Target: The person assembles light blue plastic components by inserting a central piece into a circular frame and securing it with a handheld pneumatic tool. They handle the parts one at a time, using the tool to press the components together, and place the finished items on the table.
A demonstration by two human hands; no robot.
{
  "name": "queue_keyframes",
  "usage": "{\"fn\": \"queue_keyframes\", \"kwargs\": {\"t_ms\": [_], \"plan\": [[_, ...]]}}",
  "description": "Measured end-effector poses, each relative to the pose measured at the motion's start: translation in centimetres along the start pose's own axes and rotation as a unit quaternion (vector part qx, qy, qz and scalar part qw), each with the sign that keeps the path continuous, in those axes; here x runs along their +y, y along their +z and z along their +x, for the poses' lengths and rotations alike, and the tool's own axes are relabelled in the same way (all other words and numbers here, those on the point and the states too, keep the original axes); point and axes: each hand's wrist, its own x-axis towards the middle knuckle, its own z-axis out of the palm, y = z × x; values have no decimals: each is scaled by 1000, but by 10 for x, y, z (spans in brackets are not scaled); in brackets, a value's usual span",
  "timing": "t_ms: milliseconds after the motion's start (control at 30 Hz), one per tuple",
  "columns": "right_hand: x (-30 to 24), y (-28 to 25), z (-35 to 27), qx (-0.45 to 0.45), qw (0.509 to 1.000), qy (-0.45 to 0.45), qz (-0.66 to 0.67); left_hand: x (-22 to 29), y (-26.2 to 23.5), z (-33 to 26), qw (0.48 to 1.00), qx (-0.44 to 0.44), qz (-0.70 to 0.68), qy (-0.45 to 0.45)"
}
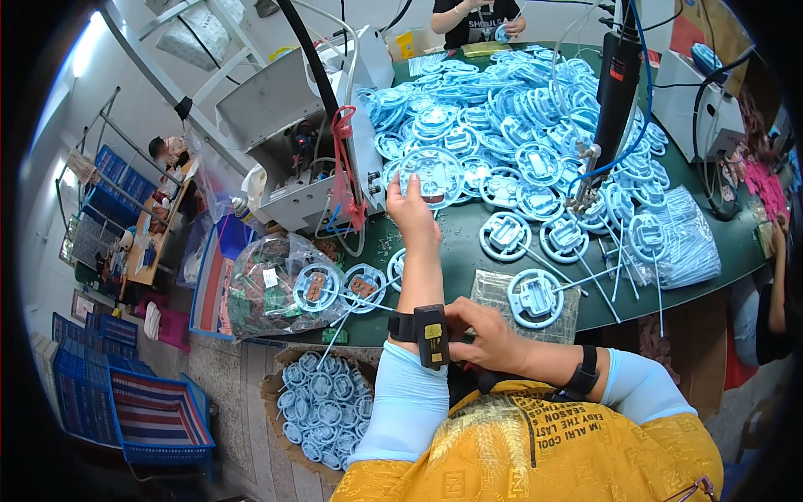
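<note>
My left hand (412, 209) is raised over the table with a round light-blue plastic part (437, 174) in its fingers. The part is a flat disc with small holes and looks like the others in the pile. Around my left wrist is a black strap carrying a small black box (432, 336) with a yellow label. My right hand (485, 333) reaches across with bent fingers gripping the box's right edge; its fingertips are partly hidden. Beside my left forearm lie blue round parts with brown inserts (315, 288), some with thin white sticks.
A large heap of blue parts (502, 117) covers the green table (452, 251). A black powered tool (615, 92) hangs at right, near bagged clear sticks (690, 238). A grey machine (284, 176) stands left. Below, a carton (272, 393) holds more parts. A co-worker (477, 21) sits opposite.
</note>
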Motion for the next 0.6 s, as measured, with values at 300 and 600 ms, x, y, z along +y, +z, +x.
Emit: {"fn": "queue_keyframes", "kwargs": {"t_ms": [300, 600], "plan": [[-2, 6, -8, 26, 993, 97, 64, -11, -1, -2, 954, -7, 229, 195], [-17, -22, -1, -24, 982, -92, -161, 15, -2, -14, 979, 15, -173, -107]]}}
